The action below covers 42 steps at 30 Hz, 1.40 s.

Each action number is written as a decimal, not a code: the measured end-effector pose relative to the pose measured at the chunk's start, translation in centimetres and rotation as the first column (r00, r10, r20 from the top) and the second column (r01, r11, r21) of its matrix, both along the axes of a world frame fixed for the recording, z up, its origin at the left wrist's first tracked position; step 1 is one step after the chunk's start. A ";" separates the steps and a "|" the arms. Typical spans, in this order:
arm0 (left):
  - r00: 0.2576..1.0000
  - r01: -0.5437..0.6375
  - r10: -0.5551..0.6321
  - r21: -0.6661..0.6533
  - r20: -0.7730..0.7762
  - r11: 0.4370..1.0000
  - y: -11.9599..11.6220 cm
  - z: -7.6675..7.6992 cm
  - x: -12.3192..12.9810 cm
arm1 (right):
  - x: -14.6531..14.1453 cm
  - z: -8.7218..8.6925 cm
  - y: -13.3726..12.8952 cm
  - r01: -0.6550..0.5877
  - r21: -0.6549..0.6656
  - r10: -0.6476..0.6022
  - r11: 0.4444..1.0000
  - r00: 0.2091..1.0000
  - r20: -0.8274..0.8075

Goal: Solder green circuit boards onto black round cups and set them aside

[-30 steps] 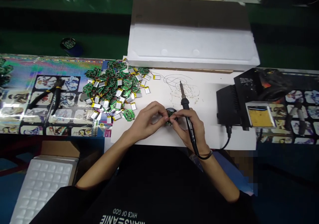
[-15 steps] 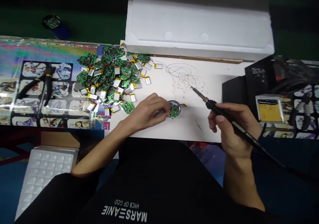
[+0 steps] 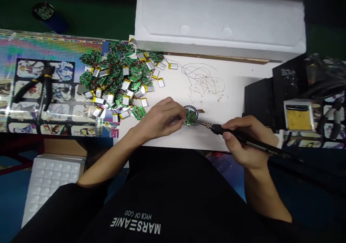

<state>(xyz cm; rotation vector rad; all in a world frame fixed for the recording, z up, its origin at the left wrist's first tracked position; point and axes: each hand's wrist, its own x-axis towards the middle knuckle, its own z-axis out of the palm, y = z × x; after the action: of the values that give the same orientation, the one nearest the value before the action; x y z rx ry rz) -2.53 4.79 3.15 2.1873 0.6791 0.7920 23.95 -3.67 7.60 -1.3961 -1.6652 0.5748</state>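
Pinching the round green circuit board (image 3: pixel 190 117) at its edge, the left hand (image 3: pixel 159 118) pinned it on the white work sheet (image 3: pixel 238 102) while the right hand (image 3: pixel 244 140) clenched a soldering iron (image 3: pixel 229 132), its tip just beside the board, apparently at the soldering step, which called for a steady hold.

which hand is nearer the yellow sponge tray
The right hand is nearer, down and left of the yellow sponge tray. The left hand is much farther left, at the green circuit board.

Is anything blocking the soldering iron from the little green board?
Nothing visible does: the soldering iron in the right hand has its tip at the green circuit board, held by the left hand.
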 end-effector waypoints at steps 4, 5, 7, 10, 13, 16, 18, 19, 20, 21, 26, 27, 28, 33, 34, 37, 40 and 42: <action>1.000 -0.015 0.015 -0.002 0.005 1.000 -0.1 0.0 0.0 | -0.2 0.2 0.7 -0.069 -0.003 0.069 0.998 0.997 -0.030; 1.000 -0.020 0.020 0.002 0.008 1.000 -0.2 0.0 0.0 | -0.2 0.2 0.8 -0.096 -0.007 0.095 0.995 0.995 -0.043; 0.999 -0.031 0.031 0.007 0.011 0.999 -0.3 -0.1 0.0 | 0.0 0.4 1.1 -0.157 -0.004 0.156 0.988 0.986 -0.065; 0.999 -0.046 0.046 -0.011 -0.006 0.999 -0.4 -0.2 0.0 | 0.2 0.8 1.4 -0.239 0.019 0.240 0.971 0.969 -0.062; 0.998 -0.057 0.056 -0.032 -0.020 0.998 -0.5 -0.1 0.1 | 0.5 1.2 1.8 -0.292 0.023 0.292 0.956 0.956 -0.015; 0.999 -0.048 0.047 -0.033 -0.023 0.998 -0.5 0.1 0.0 | 0.6 1.6 2.0 -0.332 0.019 0.331 0.943 0.943 0.033; 0.999 -0.038 0.037 -0.027 -0.025 0.999 -0.4 0.2 0.0 | 0.7 1.6 2.1 -0.342 0.015 0.341 0.939 0.939 0.048; 0.999 -0.036 0.035 -0.025 -0.028 0.999 -0.4 0.3 0.0 | 0.7 1.6 2.2 -0.341 0.009 0.340 0.940 0.939 0.052; 0.999 -0.035 0.034 -0.026 -0.034 0.999 -0.4 0.3 -0.1 | 0.8 1.6 2.2 -0.338 0.003 0.338 0.941 0.940 0.056; 0.999 -0.036 0.035 -0.027 -0.041 0.999 -0.4 0.4 -0.1 | 0.8 1.5 2.3 -0.336 -0.002 0.336 0.942 0.940 0.060; 0.997 -0.048 0.045 -0.045 -0.066 0.998 -0.4 0.5 -0.1 | 0.9 1.4 2.5 -0.343 -0.022 0.343 0.939 0.936 0.071; 0.997 -0.047 0.044 -0.045 -0.065 0.998 -0.4 0.5 -0.1 | 0.9 1.4 2.5 -0.344 -0.027 0.345 0.939 0.936 0.074; 0.997 -0.044 0.041 -0.044 -0.063 0.998 -0.4 0.5 -0.1 | 0.9 1.4 2.5 -0.343 -0.028 0.344 0.939 0.936 0.075; 0.998 -0.040 0.038 -0.033 -0.055 0.999 -0.4 0.4 -0.1 | 1.0 1.3 2.6 -0.344 -0.032 0.346 0.938 0.935 0.076; 0.998 -0.037 0.036 -0.027 -0.051 0.999 -0.4 0.4 -0.1 | 1.0 1.3 2.6 -0.345 -0.033 0.347 0.938 0.935 0.074; 0.999 -0.032 0.031 -0.015 -0.039 0.999 -0.4 0.4 -0.1 | 1.0 1.3 2.6 -0.349 -0.041 0.351 0.936 0.934 0.066; 0.998 -0.039 0.038 -0.010 -0.040 0.999 -0.4 0.4 -0.1 | 1.1 1.4 2.6 -0.350 -0.045 0.352 0.936 0.934 0.059; 0.998 -0.044 0.044 -0.007 -0.042 0.999 -0.4 0.3 0.0 | 1.1 1.3 2.7 -0.348 -0.040 0.350 0.937 0.935 0.054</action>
<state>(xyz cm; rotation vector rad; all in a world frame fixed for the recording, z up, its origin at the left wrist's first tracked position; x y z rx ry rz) -2.57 4.34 3.48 2.1940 0.7522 0.7665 25.08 -0.97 8.93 -1.1517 -1.9787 0.7656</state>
